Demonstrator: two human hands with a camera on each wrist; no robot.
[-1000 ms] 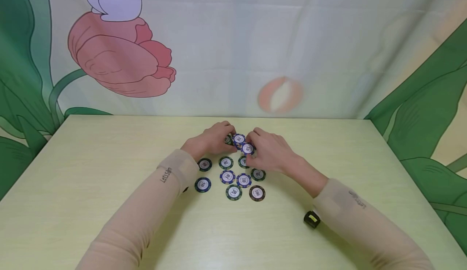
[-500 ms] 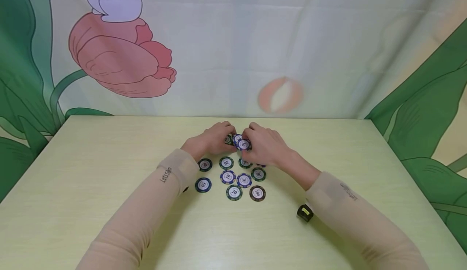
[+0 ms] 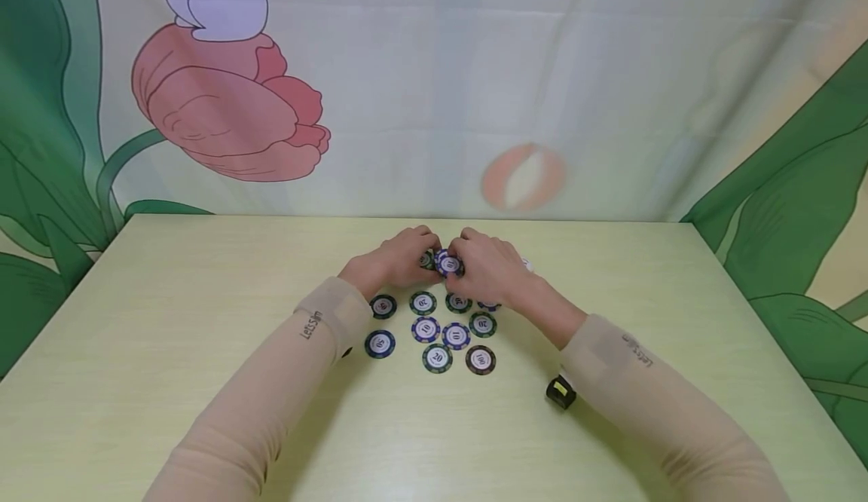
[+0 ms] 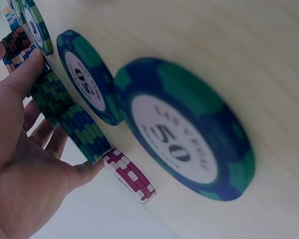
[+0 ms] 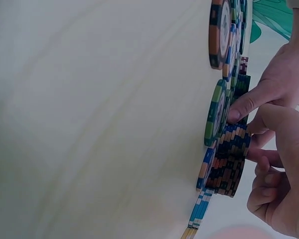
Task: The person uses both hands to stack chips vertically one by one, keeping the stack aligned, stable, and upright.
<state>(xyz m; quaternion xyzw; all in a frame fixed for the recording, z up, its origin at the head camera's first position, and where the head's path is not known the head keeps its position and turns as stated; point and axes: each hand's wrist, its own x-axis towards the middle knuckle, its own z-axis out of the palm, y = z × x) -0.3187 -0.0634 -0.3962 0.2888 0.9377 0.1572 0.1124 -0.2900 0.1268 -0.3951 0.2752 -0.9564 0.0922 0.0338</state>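
Observation:
My left hand [image 3: 400, 257] curls around standing stacks of poker chips at the back of the spread. In the left wrist view, its thumb lies along the near side of the green stack [image 4: 51, 97], and its fingers go behind; a blue-and-green stack [image 4: 84, 133] stands beside it. My right hand [image 3: 483, 264] pinches a blue 10 poker chip [image 3: 449, 264] at the top of the blue stack [image 5: 234, 140], right beside my left fingers. A dark brown stack [image 5: 224, 175] stands next to the blue one in the right wrist view.
Several loose chips lie flat in front, among them a 100 chip [image 3: 481, 360], a 20 chip [image 3: 437, 358] and a 50 chip [image 3: 380, 344]. Low stacks stand at the sides, one maroon [image 4: 130, 177], one light blue [image 5: 200, 208]. Behind the table [image 3: 203, 336] hangs a printed curtain [image 3: 407, 95].
My right hand has moved left and slightly back, bringing the blue 10 chip over the blue stack. A blue chip it covered now shows on the table. My left hand stays in place.

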